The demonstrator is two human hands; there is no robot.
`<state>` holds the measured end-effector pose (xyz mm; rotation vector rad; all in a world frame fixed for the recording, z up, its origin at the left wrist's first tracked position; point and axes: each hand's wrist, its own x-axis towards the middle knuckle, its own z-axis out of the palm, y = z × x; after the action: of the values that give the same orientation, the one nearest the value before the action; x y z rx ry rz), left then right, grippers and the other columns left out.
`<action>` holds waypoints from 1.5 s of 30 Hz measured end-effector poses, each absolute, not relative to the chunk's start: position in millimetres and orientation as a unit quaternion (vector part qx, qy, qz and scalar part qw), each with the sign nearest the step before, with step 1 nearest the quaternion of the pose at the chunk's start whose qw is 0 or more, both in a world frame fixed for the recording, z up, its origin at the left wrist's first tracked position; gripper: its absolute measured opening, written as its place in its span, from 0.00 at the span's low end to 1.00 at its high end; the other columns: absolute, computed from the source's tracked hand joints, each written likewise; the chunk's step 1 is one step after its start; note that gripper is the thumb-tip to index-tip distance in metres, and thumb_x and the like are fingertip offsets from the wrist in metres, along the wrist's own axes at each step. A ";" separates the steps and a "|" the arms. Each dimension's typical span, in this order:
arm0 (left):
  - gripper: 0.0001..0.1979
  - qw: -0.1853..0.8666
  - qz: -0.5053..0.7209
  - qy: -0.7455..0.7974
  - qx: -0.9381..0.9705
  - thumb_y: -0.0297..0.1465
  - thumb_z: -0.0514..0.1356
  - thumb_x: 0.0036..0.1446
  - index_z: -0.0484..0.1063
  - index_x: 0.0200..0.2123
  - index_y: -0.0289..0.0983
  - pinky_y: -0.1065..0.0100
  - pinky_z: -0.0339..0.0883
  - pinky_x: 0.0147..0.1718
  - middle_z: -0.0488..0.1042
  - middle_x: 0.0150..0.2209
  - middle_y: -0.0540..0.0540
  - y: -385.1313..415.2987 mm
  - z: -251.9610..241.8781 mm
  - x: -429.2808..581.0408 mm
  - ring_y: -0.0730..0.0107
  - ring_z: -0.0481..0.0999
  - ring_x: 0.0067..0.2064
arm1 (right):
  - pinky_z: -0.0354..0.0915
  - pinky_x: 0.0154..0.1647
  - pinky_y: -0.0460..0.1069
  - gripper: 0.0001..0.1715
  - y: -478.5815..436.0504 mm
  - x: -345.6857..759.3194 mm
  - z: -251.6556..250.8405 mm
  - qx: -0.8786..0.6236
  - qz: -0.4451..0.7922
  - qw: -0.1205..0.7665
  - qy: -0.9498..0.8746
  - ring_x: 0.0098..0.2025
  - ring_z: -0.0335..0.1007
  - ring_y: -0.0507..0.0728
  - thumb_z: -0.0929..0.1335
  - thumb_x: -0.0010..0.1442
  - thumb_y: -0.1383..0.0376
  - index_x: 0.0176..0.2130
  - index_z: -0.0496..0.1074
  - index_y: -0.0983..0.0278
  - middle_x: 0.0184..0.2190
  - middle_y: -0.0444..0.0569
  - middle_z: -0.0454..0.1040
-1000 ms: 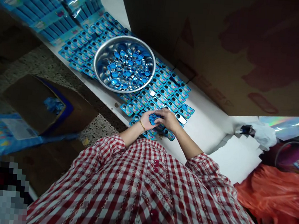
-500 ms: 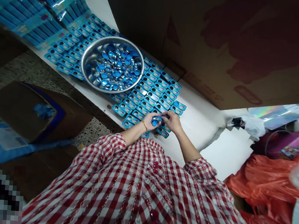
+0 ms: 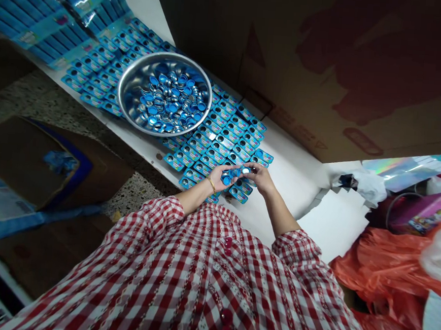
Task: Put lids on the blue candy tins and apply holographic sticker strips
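My left hand [image 3: 216,177], with a gold bracelet at its wrist, is closed round several small round blue-and-silver caps [image 3: 226,178]. My right hand [image 3: 261,177] touches the left one and pinches another cap [image 3: 245,171] between thumb and fingers. Beneath both hands lie rows of small blue cases [image 3: 219,149], each with a round dark spot near one end. A steel bowl [image 3: 122,107] stands on these rows to the upper left, and many loose caps [image 3: 173,100] of the same sort fill its bottom.
A white table [image 3: 295,163] carries the rows. Along its far side rises a big cardboard box [image 3: 327,66]. Clear packs of blue cases [image 3: 45,14] stand at the upper left. An open carton [image 3: 22,164] is at the left, with orange plastic bags [image 3: 384,264] at the right.
My right hand has opened out slightly, and a cap now shows between its fingers. The view has shifted a little; the bowl and rows stay put.
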<state>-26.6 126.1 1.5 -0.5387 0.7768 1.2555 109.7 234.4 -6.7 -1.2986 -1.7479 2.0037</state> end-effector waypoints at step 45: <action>0.09 0.688 0.594 0.355 -0.219 0.24 0.52 0.56 0.71 0.38 0.31 0.79 0.60 0.14 0.75 0.30 0.41 31.6 39.7 -87.4 0.70 0.76 0.28 | 0.67 0.43 0.52 0.29 305.9 43.9 -4.7 -0.533 0.147 -0.266 -0.790 0.46 0.71 0.61 0.74 0.45 0.70 0.49 0.70 0.67 0.42 0.58 0.74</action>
<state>-87.4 31.6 39.7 -0.4902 0.7949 1.3285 43.9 305.9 -4.7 -2.0351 -3.0136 0.5594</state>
